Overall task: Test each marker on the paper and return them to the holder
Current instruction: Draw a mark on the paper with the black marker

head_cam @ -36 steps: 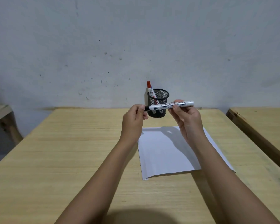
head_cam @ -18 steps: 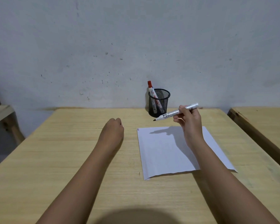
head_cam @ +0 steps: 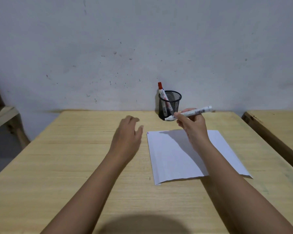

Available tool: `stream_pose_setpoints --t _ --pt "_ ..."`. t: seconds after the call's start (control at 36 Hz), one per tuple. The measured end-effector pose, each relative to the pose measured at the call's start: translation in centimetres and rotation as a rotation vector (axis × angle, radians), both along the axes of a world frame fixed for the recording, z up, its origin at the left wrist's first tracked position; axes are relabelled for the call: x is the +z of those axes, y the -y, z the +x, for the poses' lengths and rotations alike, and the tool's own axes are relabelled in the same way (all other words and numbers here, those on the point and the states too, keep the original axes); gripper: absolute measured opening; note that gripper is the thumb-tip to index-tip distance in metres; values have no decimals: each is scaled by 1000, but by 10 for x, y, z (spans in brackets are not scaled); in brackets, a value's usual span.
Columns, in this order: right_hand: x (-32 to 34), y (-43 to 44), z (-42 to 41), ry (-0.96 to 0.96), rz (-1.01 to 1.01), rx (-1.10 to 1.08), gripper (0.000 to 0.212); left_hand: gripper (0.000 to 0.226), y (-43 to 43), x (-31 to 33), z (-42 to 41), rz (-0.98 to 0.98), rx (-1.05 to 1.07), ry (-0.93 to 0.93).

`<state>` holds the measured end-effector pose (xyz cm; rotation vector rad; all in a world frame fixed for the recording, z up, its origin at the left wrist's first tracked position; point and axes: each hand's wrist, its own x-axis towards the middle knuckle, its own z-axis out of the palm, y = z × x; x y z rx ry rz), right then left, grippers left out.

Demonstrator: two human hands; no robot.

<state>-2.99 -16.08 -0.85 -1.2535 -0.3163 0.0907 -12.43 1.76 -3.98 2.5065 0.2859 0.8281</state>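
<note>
Marker [head_cam: 188, 113], white-barrelled: gripped in the right hand [head_cam: 192, 126], raised above the paper's far edge, nib end pointing left toward the holder; whether it is capped cannot be told. Paper [head_cam: 172, 159]: flat on the surface [head_cam: 74, 166], small marks at its far-left corner only. Holder [head_cam: 169, 105], black mesh: by the wall, red-capped marker [head_cam: 161, 90] leaning inside. Left hand [head_cam: 127, 134]: empty, fingers loosely spread, blurred, beside the paper. Progress: seemingly early; testing and returning largely remain.

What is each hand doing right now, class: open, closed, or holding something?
Left hand: open, holding nothing, blurred, over the table.
Right hand: closed on the white marker, above the paper.
</note>
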Motion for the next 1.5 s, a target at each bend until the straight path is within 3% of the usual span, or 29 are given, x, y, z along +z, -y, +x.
stream_pose_setpoints --t 0.17,0.36,0.44,0.58,0.92,1.5 --pt "1 -34 0 -128 110 94 17 37 21 -10 -17 94 -238 -223" --pt "-18 -66 2 -70 -93 78 18 43 19 -21 -20 56 -215 -345" --pt "-27 -73 0 -75 -156 56 13 47 18 -24 -19 51 -214 -354" --pt "-39 -76 -4 -190 -86 -39 15 51 17 -27 -15 39 -201 -374" --pt "-38 -78 -4 -44 -269 -97 12 45 17 -22 -15 56 -233 -391" --pt "-43 -82 0 30 -343 -76 15 42 16 -24 -10 103 -240 -407"
